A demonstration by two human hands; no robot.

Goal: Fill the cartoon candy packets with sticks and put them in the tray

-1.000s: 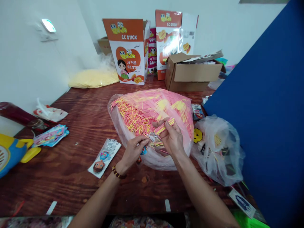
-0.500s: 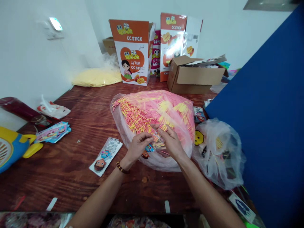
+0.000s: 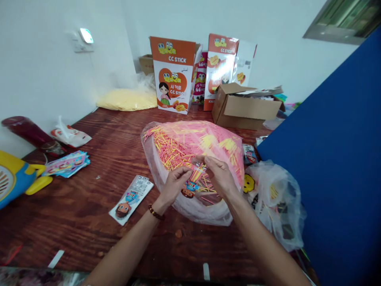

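Head view of the two hands at work over the table (image 3: 74, 214). We find the left hand (image 3: 175, 182), a beaded bracelet (image 3: 156, 213) at its wrist, with its grip clamped on the left edge of a clear-topped packet (image 3: 192, 186). The right hand (image 3: 220, 174) stands at the upper right of this packet, thumb and fingers bent about its top; whether that grip is clamped on the film or merely rests there, we cannot tell. The packet is held between the hands, its printed character at the lower end, and we note pink and yellow sticks showing in its clear part. Directly behind and below it lies a large translucent bag (image 3: 205, 216), filled with loose sticks (image 3: 171, 147) of the same colours. To the left, we see flat packets (image 3: 131, 200) lying aslant on the table, apart from the bag. To the right, we observe a knotted-looking plastic bag (image 3: 276, 198) just beside the large one. At the back stand a printed box (image 3: 172, 75) and an open carton (image 3: 247, 111).
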